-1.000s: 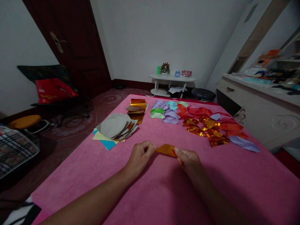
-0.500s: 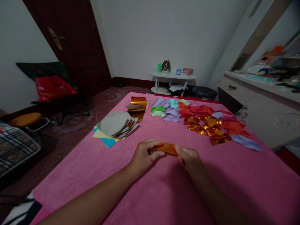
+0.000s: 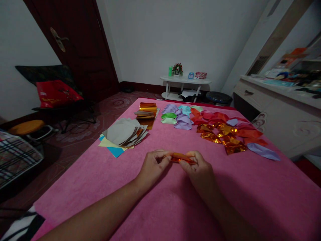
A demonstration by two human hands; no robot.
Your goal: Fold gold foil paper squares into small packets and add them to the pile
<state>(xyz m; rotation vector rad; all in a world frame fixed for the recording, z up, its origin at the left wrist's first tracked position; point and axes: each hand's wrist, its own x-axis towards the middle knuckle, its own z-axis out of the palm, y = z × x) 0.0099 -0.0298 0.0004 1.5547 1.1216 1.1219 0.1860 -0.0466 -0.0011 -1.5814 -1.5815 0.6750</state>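
Observation:
A narrow folded piece of shiny orange-gold foil paper (image 3: 180, 156) is stretched between my two hands, above the pink tablecloth (image 3: 155, 201). My left hand (image 3: 155, 164) pinches its left end between thumb and fingers. At the other end, my right hand (image 3: 199, 167) grips it, the thumb pressed along the near edge. Beyond my left hand lies a fanned stack of grey-white backed sheets (image 3: 122, 132) over yellow and blue paper (image 3: 116, 151). Folded gold foil pieces (image 3: 223, 134) lie beyond my right hand.
Folded red paper pieces (image 3: 213, 117) and lilac pieces (image 3: 183, 122) spread over the far right of the table. A stack of gold foil (image 3: 147, 108) lies at the far left. A white dresser (image 3: 278, 113) stands on the right, a chair with a red bag (image 3: 57, 93) on the left.
My right thumb has moved left along the foil paper, and the right fingers have come up behind it. The strip looks narrower, its near edge turned up. My left hand stays nearly in place.

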